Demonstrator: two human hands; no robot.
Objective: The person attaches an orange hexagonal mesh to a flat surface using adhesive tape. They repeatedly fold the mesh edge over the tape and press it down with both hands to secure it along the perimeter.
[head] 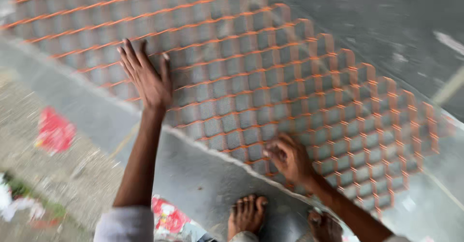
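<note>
**Head view: two hands on an orange honeycomb mesh**

Head camera looks down on a large orange-framed honeycomb mesh panel [270,82] lying flat on the grey concrete floor [386,24], spreading from the ten o'clock corner to about four o'clock. Its near edge runs along a pale raised kerb [193,135]. At nine o'clock, beyond the kerb, a red wrapper [54,131] lies on rough ground; another red packet [169,218] sits at six o'clock. The left hand [147,80] lies palm down on the mesh at ten o'clock, fingers spread flat, seemingly to steady the sheet. The right hand [290,157], near five o'clock, has its fingers curled together on a cell at the mesh's near edge; blur hides whether they pinch anything else. Two bare feet [247,214] stand at six o'clock.
</note>
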